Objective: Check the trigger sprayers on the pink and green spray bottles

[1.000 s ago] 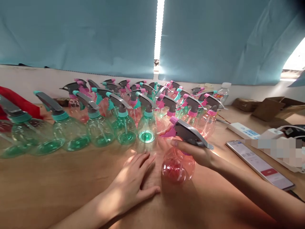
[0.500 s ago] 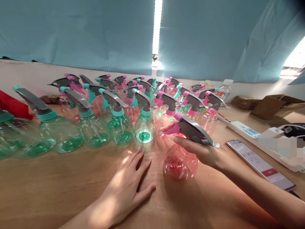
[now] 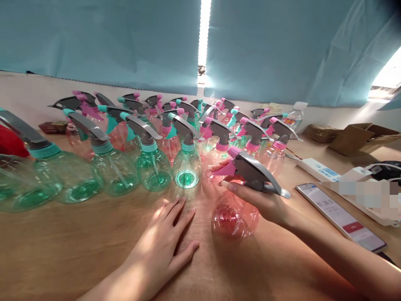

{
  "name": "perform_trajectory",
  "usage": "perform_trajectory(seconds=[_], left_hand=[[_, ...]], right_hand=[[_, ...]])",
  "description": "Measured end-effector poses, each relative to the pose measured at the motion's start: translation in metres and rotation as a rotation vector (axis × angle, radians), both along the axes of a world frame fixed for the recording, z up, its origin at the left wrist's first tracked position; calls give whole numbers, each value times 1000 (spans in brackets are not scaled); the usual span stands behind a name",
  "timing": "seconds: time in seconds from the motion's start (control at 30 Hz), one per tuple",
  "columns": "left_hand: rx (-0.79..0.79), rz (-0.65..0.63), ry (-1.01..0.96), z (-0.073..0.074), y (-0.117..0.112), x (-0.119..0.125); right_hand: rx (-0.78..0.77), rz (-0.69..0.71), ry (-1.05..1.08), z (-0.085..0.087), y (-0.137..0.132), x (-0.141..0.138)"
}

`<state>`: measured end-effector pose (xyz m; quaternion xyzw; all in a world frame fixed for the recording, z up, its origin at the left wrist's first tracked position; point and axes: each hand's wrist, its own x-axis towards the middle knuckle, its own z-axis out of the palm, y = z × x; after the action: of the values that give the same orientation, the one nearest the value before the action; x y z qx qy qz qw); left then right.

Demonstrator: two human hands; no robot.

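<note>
My right hand (image 3: 261,200) is wrapped round the neck of a pink spray bottle (image 3: 234,217), under its grey and pink trigger head. The bottle is at the front, a little right of the middle; its collar is mostly hidden by my fingers. My left hand (image 3: 166,238) lies flat on the wooden table (image 3: 78,251) with its fingers spread, holding nothing. Just beyond its fingertips stands a green spray bottle (image 3: 187,167). Several more green spray bottles (image 3: 154,167) line the row to the left. Pink spray bottles (image 3: 272,161) stand behind the held one.
More spray bottles crowd the back. On the right are a phone (image 3: 340,217) showing a timer, a white power strip (image 3: 319,169) with cables, an open cardboard box (image 3: 357,140) and a clear bottle with a white cap (image 3: 296,115). Blue cloth (image 3: 125,42) hangs behind.
The view has shifted slightly, so the bottles on the left appear farther left. Both hands keep nearly the same places, my right hand still round the pink bottle's neck.
</note>
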<state>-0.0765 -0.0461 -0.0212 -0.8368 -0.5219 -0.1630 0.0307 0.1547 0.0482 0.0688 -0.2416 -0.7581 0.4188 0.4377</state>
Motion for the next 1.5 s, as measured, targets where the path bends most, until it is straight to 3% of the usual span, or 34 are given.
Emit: perform_trajectory(seconds=[1.5], left_hand=[[-22, 16, 20, 4, -1, 0]], right_hand=[[33, 57, 27, -7, 4, 3]])
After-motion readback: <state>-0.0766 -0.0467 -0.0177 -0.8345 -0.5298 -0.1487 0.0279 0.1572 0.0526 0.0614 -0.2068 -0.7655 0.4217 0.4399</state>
